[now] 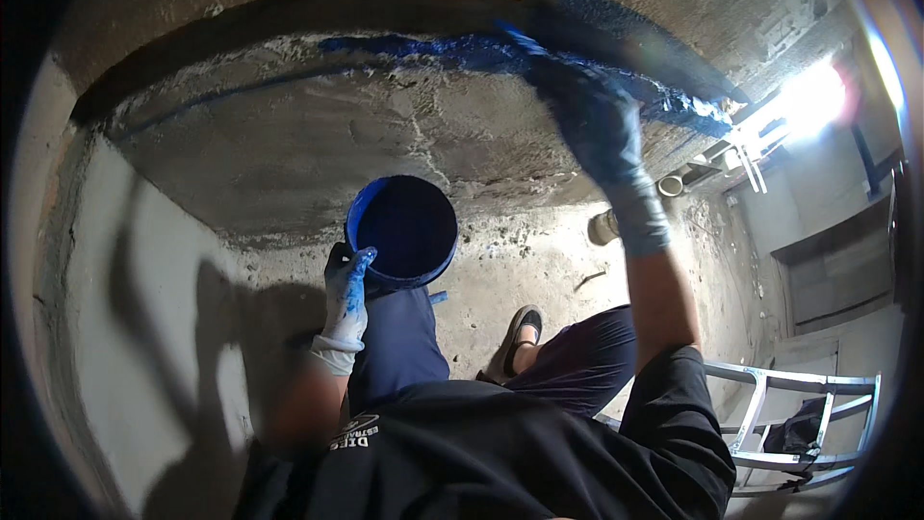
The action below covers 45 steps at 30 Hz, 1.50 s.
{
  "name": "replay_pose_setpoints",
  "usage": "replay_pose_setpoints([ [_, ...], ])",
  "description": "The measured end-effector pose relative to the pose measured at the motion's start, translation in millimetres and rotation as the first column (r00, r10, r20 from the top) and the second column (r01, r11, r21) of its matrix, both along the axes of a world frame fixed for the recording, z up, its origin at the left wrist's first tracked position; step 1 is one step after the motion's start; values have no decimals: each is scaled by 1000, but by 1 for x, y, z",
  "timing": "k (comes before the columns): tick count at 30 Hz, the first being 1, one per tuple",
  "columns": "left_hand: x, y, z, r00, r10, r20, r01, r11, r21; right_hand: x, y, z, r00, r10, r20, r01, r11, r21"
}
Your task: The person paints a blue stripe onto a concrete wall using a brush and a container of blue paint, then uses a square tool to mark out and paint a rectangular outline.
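Two gloved hands (346, 297) (599, 125), left holding one bucket (409, 280); one ladder (808, 382)

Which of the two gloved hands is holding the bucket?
The left hand, its pale glove smeared blue, grips the bucket at its edge. The right hand is apart from it, raised near the blue-painted strip.

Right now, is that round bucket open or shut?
Open: the bucket has no lid on, and its blue inside shows. How full, I cannot tell.
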<state>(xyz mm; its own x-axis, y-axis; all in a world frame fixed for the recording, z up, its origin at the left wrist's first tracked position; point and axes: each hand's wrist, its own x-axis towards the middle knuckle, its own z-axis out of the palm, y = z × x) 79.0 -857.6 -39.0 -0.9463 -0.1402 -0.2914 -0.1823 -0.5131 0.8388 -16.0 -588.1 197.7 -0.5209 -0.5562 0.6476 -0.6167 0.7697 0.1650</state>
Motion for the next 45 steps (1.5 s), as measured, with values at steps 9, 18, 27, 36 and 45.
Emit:
replay_pose_setpoints([
  [9, 3, -10, -8, 999, -6, 53, 4, 999, 43, 12, -152, -59, 940, 224, 258, -203, 973, -105],
  [18, 8, -15, -5, 1000, 14, 6, -14, 999, 40, 3, -40, -49, 997, -70, 25, 72, 994, -82],
  [27, -1, -5, -4, 1000, 10, 6, -10, 997, 77, 14, -160, -67, 952, 265, 156, -233, 953, -195],
  [36, -2, -7, -5, 1000, -11, -26, 13, 998, 65, 10, -66, -66, 959, 29, 281, 122, 855, -504],
  [45, -1, -1, 12, 999, -50, 10, 49, 995, 92, 4, -116, -81, 977, 98, 189, -58, 976, -209],
])
